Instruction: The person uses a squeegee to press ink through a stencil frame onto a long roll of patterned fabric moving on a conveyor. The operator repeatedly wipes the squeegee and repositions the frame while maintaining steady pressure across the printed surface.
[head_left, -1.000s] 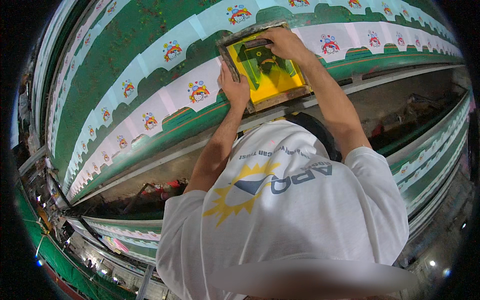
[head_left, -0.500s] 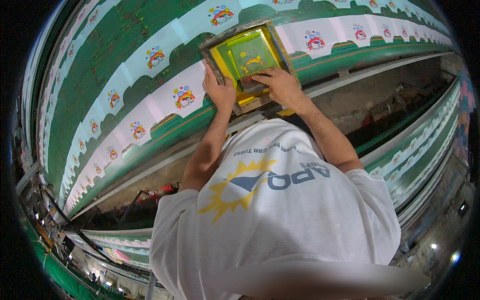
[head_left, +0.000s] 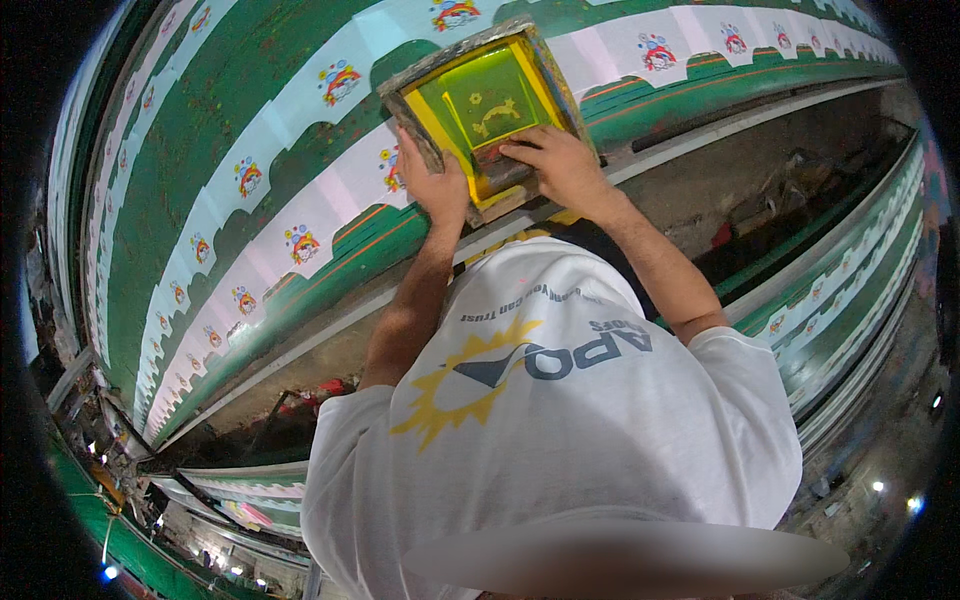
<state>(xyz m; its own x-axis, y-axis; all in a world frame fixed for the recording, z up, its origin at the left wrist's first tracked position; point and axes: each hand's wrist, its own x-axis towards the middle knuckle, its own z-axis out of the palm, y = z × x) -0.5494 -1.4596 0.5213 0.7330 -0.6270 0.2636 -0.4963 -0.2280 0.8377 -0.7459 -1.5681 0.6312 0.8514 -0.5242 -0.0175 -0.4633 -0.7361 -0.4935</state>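
Observation:
My left hand (head_left: pixel 438 190) grips the left side of a wooden screen-printing frame (head_left: pixel 455 52), its fingers along the outer edge and the thumb on top. Inside the frame, the yellow-green mesh (head_left: pixel 490 92) shows a small curved design with a flower shape. My right hand (head_left: pixel 568 172) reaches over the near right corner, its fingers closed on a dark reddish squeegee (head_left: pixel 488 154) at the near end of the mesh; its lower part is hidden. Under and beside the frame runs a row of pale pink pieces with colourful rainbow prints (head_left: pixel 302 243), one partly covered by my left hand.
Rows of pale blue pieces (head_left: pixel 290 135) lie farther back on the long green table (head_left: pixel 200 130). A metal rail (head_left: pixel 740 125) follows its near edge. Beyond a littered gap (head_left: pixel 760 190) stands another green table with printed pieces (head_left: pixel 820 290) on the right.
The frame has shifted left along the pink row, towards the neighbouring printed piece, with both hands still on it. My view has shifted slightly too.

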